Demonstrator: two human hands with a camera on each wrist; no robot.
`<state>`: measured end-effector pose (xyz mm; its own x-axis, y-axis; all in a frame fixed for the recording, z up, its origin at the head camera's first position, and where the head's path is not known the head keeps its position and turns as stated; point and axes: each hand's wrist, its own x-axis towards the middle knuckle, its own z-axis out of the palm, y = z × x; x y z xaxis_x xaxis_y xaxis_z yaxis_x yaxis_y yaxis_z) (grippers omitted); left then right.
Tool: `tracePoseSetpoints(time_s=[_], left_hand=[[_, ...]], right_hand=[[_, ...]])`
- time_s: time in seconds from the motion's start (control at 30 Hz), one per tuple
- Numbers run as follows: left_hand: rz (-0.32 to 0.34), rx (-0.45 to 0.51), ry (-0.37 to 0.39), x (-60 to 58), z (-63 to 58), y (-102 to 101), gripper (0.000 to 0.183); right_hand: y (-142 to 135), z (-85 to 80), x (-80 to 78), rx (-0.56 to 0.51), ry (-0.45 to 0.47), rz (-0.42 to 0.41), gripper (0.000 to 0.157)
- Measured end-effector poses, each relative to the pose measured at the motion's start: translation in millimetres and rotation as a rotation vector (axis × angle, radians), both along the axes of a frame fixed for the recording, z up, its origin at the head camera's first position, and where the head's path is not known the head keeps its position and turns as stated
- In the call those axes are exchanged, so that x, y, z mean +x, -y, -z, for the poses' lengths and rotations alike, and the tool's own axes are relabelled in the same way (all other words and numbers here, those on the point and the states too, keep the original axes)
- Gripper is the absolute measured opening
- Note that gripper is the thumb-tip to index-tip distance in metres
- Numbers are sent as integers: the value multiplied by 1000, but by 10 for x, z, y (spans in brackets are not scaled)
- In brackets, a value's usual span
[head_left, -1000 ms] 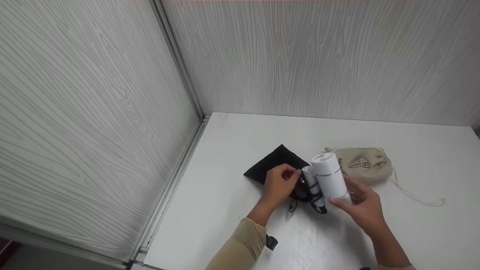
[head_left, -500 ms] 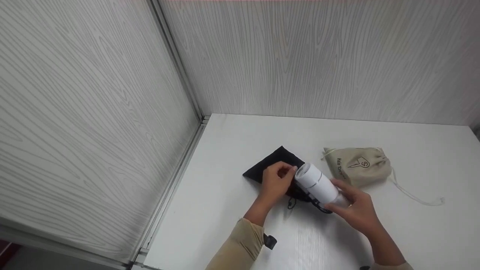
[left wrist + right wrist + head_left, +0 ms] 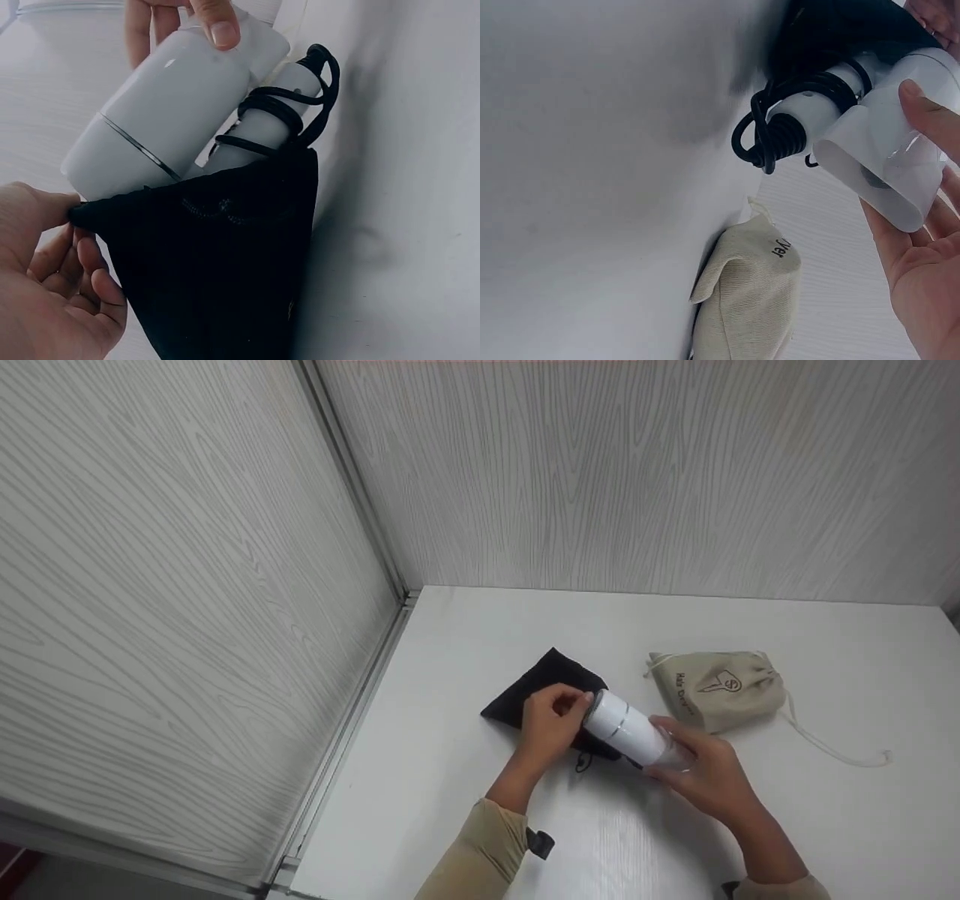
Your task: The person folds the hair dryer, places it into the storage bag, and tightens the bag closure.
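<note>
A white folding hair dryer [image 3: 628,730] lies tilted at the mouth of a black drawstring pouch [image 3: 546,676]. My right hand [image 3: 701,772] grips it around the nozzle end [image 3: 900,150], thumb on one side and fingers on the other. In the left wrist view the dryer's rear end and part of its folded handle [image 3: 234,154] are inside the pouch mouth. A black cord [image 3: 271,111] is wound around that handle, its loop sticking out. My left hand [image 3: 551,726] pinches the pouch's rim between thumb and fingers.
A beige drawstring bag [image 3: 716,690] printed "Hair Dryer" lies to the right, its white string [image 3: 832,759] trailing off. Behind the white table [image 3: 420,780] rises a wood-grain panel [image 3: 600,480], with another panel [image 3: 187,585] along the left.
My right hand has swung the hair dryer left and down, so its rear end has gone from upright beside the pouch to its mouth. My left hand keeps pinching the rim, nearly still.
</note>
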<state>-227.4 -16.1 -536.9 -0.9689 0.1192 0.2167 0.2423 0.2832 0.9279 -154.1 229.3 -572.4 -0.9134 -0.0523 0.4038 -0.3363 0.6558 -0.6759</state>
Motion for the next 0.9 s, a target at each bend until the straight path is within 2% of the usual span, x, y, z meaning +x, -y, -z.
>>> tracePoseSetpoints(time_s=[0.17, 0.33, 0.53, 0.7, 0.8, 0.9], left_hand=[[19, 2, -15, 25, -31, -40, 8], [43, -9, -47, 42, -32, -62, 10], [17, -15, -77, -5, -12, -32, 11], [19, -18, -66, 7, -15, -38, 11], [43, -24, -59, 45, -36, -64, 11], [86, -35, -59, 85, -52, -98, 10]], right_hand=[[18, -21, 2, 74, -13, -5, 75], [56, -48, -28, 106, -32, -30, 74], [97, -80, -32, 159, -73, -63, 75], [148, -96, -28, 182, -39, -83, 73], [194, -102, -46, 163, -3, -82, 70], [246, -112, -77, 140, -4, -75, 65]])
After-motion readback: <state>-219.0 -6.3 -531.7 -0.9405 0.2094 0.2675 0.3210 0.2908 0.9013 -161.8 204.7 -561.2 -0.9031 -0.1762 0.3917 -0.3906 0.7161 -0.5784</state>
